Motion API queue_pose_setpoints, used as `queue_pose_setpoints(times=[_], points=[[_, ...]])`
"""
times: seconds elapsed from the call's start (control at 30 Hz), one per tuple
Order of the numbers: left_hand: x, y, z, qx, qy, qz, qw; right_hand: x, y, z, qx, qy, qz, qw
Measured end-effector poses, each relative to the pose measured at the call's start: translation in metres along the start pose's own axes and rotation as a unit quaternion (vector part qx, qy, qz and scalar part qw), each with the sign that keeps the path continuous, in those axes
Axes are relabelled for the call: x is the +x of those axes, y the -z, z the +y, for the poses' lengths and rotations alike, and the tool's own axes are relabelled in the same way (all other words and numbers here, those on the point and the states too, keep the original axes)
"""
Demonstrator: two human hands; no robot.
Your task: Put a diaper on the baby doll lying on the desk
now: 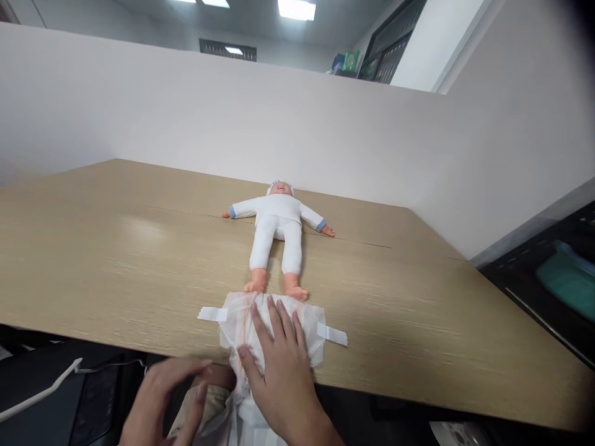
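Observation:
A white diaper (307, 313) lies spread at the table's near edge, its two side tabs stretched outward and its lower part hanging over the edge. My right hand (283, 365) rests flat on it, fingers spread and pointing away from me. To the left, below the table edge, my left hand (162, 396) hovers with thumb and fingers apart, holding nothing. Just beyond the diaper a baby doll (279, 217) in white clothes with blue cuffs lies on its back, arms out, its bare feet close to the diaper's far edge.
The wooden table (153, 260) meets a white partition (209, 118) behind the doll. At the right stands a dark shelf or case with a green item (569, 279). A white cable or bar (41, 393) and dark objects are below the table at the left.

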State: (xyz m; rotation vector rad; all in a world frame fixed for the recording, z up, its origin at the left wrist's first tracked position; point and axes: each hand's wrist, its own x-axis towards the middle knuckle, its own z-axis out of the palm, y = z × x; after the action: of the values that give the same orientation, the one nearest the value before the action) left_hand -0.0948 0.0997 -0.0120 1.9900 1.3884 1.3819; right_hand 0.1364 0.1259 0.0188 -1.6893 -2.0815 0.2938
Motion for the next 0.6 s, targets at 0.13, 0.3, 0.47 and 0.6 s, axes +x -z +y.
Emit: queue_pose_setpoints(times=[0.13, 0.3, 0.47, 0.6], points=[[0.110, 0.002, -0.015, 0.122, -0.219, -0.081, 0.965, 0.001, -0.001, -0.001, 0.001, 0.002, -0.001, 1.000], [0.230, -0.057, -0.015, 0.238, -0.391, -0.299, 0.837, 0.001, -0.004, 0.002, -0.007, 0.002, 0.006, 1.000], [0.260, -0.100, -0.012, 0.163, -0.481, -0.401, 0.762, 0.001, -0.008, 0.007, -0.011, 0.008, 0.010, 1.000], [0.261, -0.111, -0.010, 0.118, -0.498, -0.386, 0.767, 0.000, -0.010, 0.010, -0.009, 0.013, 0.001, 1.000]])
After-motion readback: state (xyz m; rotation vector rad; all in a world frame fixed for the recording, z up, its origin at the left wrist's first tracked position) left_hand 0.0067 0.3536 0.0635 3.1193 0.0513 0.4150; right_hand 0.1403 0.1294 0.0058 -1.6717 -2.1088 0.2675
